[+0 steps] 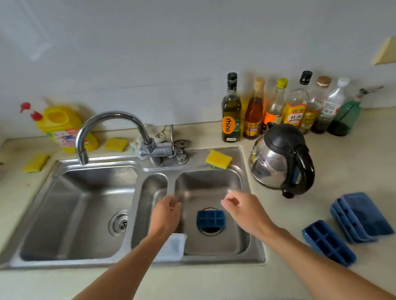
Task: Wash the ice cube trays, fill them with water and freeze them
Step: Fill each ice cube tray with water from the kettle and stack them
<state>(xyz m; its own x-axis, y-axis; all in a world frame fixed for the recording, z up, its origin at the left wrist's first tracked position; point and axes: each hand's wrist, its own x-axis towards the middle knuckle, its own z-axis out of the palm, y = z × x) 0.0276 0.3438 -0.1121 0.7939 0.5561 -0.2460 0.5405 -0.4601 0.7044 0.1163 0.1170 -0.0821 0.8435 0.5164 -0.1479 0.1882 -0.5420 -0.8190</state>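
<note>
A small dark blue gridded ice cube tray [211,218] lies in the right basin of the steel double sink [259,252], over the drain, whose ring it partly covers. At its nine o'clock we see the left hand [166,213], at three o'clock the right hand [243,212]. Both hang above the basin with fingers loosely curled and nothing visible in them, though the tips are blurred. At eight o'clock a whitish translucent plastic piece [177,247] leans at the basin's front corner, half hidden by the left forearm; we cannot tell whether it is a lid or a tray. On the counter, at four o'clock, lies a long blue ice cube tray [328,242], and beyond it a blurred stack of blue trays [360,216] that we cannot count. A yellow sponge [218,159] sits on the rim at twelve o'clock, a steel kettle [282,161] at two.
</note>
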